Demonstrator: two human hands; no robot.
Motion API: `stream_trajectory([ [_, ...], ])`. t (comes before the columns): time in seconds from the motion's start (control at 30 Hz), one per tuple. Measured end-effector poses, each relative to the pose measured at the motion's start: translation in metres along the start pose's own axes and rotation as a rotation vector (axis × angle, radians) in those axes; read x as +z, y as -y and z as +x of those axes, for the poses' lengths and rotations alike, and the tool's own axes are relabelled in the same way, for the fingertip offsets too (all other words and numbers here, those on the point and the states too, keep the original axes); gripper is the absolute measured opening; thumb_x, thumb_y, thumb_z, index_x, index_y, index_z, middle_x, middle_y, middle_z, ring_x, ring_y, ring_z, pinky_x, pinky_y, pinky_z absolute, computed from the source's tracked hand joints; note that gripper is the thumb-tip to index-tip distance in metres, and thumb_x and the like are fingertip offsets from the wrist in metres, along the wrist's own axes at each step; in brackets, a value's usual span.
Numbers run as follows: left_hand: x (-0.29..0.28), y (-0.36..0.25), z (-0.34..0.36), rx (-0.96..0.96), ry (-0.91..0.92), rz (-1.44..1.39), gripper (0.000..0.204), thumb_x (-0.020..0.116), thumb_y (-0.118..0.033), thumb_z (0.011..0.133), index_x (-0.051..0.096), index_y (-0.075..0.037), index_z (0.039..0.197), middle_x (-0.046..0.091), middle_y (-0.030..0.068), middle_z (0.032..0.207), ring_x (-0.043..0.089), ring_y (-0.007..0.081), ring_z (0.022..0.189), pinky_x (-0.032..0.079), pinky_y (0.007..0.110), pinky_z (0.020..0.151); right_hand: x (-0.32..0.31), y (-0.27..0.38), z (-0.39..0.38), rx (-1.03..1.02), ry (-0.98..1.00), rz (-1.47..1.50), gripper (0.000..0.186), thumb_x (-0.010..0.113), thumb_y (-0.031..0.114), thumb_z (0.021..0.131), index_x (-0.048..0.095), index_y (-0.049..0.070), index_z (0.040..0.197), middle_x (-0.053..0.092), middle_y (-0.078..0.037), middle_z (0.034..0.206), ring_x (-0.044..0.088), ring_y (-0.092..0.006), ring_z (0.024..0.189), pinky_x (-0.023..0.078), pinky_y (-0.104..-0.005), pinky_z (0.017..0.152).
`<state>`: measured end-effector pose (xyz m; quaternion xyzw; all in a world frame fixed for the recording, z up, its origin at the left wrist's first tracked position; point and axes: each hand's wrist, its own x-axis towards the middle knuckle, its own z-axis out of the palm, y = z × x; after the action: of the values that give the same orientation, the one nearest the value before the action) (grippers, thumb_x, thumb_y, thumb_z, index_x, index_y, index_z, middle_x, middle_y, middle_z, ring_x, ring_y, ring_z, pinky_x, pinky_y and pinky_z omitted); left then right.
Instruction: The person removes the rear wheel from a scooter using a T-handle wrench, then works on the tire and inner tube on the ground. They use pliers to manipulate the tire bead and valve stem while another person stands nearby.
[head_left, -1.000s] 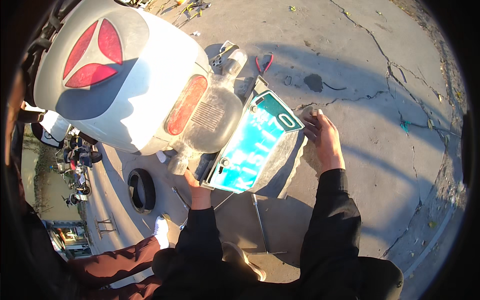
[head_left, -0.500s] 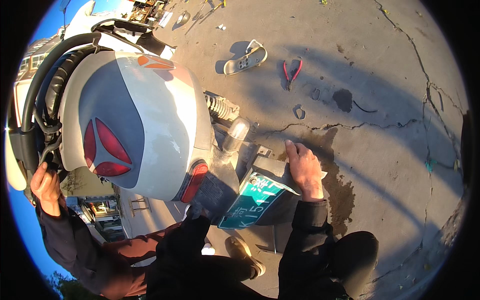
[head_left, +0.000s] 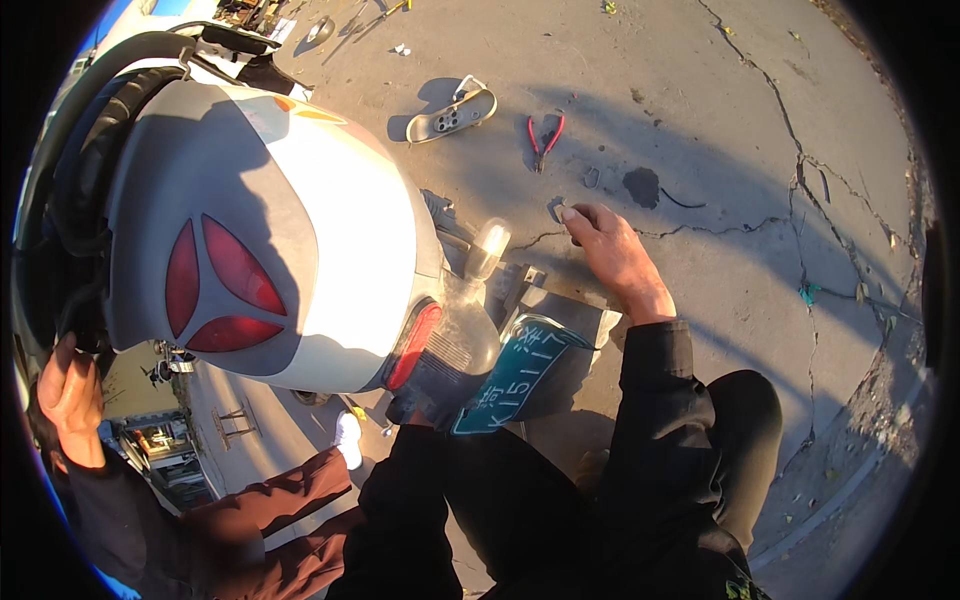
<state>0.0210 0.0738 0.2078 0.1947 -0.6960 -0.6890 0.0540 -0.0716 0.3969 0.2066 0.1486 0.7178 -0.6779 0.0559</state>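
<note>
Here's the scooter [head_left: 335, 230], its white-and-grey tail filling the left and centre of the frame, three red panels [head_left: 240, 264] glaring up from the shell. Below centre hangs the green plate [head_left: 520, 372], tilted, with the red tail light [head_left: 414, 346] just to its left and a clear-lensed indicator [head_left: 487, 250] poking out above.

Now the right hand [head_left: 615, 255], right of centre: it's out over the ground [head_left: 700, 70], fingers curled in and thumb extended, the tip right at a small metal loop [head_left: 557, 208]. Gripping it or merely beside it? Can't tell from here! The left hand [head_left: 419, 416] is tucked low under the tail beside the plate, just a sliver of skin above the dark cuff, so its grip can't be read.

Over at the left edge, a co-worker's hand [head_left: 72, 392] has its fingers bent up against a dark rail [head_left: 84, 305]; maroon trousers [head_left: 275, 492] stretch across the lower left.

Up top, red-handled pliers [head_left: 541, 155] lie above the loop, a perforated metal part [head_left: 452, 117] rests to their left, and a dark stain [head_left: 641, 187] marks the ground to their right.
</note>
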Motion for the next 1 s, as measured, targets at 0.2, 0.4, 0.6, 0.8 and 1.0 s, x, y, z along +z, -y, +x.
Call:
stream_trajectory([
  [0.2, -0.009, -0.004, -0.021, -0.013, -0.059, 0.051, 0.038, 0.066, -0.017, 0.096, 0.059, 0.002, 0.129, 0.065, 0.0149, 0.126, 0.064, 0.0258, 0.113, 0.050, 0.038, 0.100, 0.018, -0.002, 0.043, 0.057, 0.379, -0.123, 0.058, 0.055, 0.048, 0.100, 0.063, 0.000, 0.133, 0.065, -0.025, 0.131, 0.061, -0.0376, 0.125, 0.047, -0.0422, 0.104],
  [0.4, -0.009, 0.000, -0.066, -0.094, -0.213, 0.137, 0.038, 0.066, -0.017, 0.096, 0.059, 0.002, 0.128, 0.065, 0.0146, 0.126, 0.065, 0.0257, 0.112, 0.051, 0.038, 0.100, -0.005, -0.051, 0.041, 0.231, 0.869, 0.336, 0.065, 0.056, 0.059, 0.100, 0.063, 0.006, 0.137, 0.065, -0.019, 0.134, 0.060, -0.0348, 0.128, 0.047, -0.0437, 0.106],
  [0.6, 0.003, -0.001, -0.107, -0.162, -0.346, 0.168, 0.038, 0.066, -0.017, 0.096, 0.060, 0.002, 0.128, 0.066, 0.0143, 0.125, 0.065, 0.0256, 0.112, 0.051, 0.038, 0.099, 0.056, -0.055, 0.132, 0.109, 0.263, 0.120, 0.073, 0.053, 0.059, 0.100, 0.055, -0.002, 0.140, 0.066, -0.020, 0.128, 0.066, -0.0300, 0.112, 0.051, -0.0427, 0.095],
  [0.8, 0.022, -0.008, -0.125, -0.199, -0.493, 0.189, 0.038, 0.066, -0.018, 0.096, 0.060, 0.001, 0.128, 0.066, 0.0140, 0.125, 0.065, 0.0255, 0.111, 0.051, 0.038, 0.099, 0.161, -0.095, 0.124, 0.592, 0.552, 0.440, 0.067, 0.053, 0.055, 0.102, 0.055, -0.002, 0.137, 0.064, -0.013, 0.120, 0.064, -0.0222, 0.095, 0.050, -0.0373, 0.082],
  [1.0, 0.037, -0.022, -0.117, -0.238, -0.588, 0.212, 0.038, 0.067, -0.018, 0.096, 0.060, 0.001, 0.127, 0.066, 0.0137, 0.124, 0.065, 0.0254, 0.111, 0.052, 0.038, 0.098, 0.165, -0.153, 0.078, 0.889, 0.403, 0.267, 0.056, 0.060, 0.045, 0.101, 0.057, -0.006, 0.122, 0.064, -0.014, 0.104, 0.061, -0.0192, 0.097, 0.048, -0.0361, 0.077],
])
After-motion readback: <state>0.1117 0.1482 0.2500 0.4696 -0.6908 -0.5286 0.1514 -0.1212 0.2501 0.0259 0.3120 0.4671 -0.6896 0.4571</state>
